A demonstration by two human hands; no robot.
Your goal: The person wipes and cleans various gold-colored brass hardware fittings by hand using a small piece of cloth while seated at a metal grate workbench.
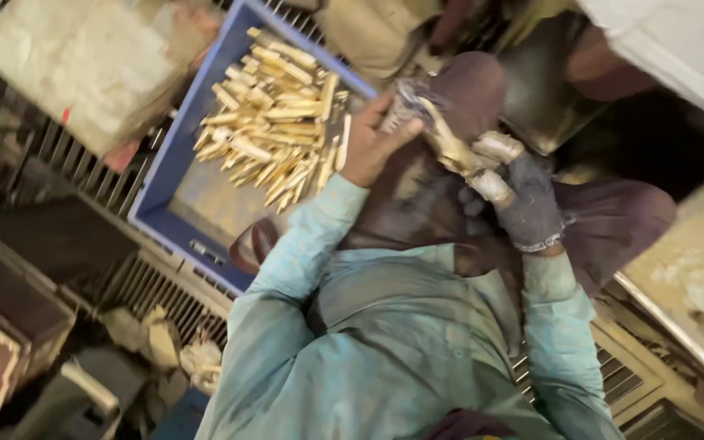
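Note:
My left hand, bare, grips the upper end of a long brass fitting, where a crumpled shiny wrap sits at its tip. My right hand wears a dark grey glove with pale taped fingertips and holds the lower end of the same fitting. Both hands are over my lap, above my brown trousers. To the left of my left hand stands a blue plastic crate holding a heap of several similar brass pieces.
A dirty white sack lies at the upper left on a metal grating. A stained metal tray with brass bits sits at the right. Dark boxes and rags lie at the lower left.

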